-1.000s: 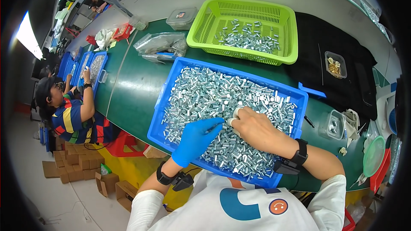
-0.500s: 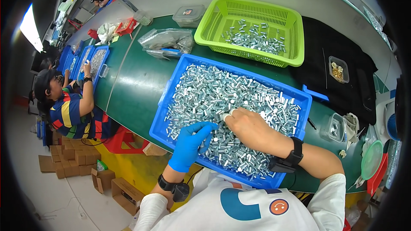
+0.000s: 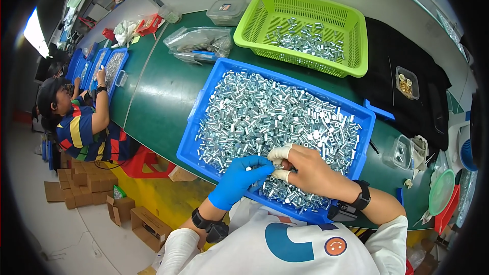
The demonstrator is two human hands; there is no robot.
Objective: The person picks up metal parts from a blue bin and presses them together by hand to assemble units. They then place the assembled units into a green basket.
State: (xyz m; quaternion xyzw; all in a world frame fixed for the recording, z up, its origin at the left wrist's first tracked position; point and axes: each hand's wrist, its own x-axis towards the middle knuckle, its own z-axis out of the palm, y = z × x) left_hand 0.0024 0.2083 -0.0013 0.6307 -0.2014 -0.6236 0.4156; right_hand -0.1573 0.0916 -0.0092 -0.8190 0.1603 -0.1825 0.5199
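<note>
A blue tray full of small silver metal sleeves lies before me. Over its near side my two hands meet. My left hand, in a blue glove, is closed in a pinch, with its fingertips up against those of my right hand. My right hand wears pale finger cots on thumb and finger and is pinched too. Whatever sits between the fingertips is mostly hidden and too small to make out. Beyond the tray, a green plastic basket holds a smaller heap of similar sleeves.
A clear lidded box and a plastic bag stand beside the basket. On the right are a black cloth, a small tub with gold-coloured parts, and a clear container. A co-worker sits at the left.
My right hand has come back toward me from the heap and met my left hand. The left hand has shifted right, and its fingers have closed toward the right hand's.
</note>
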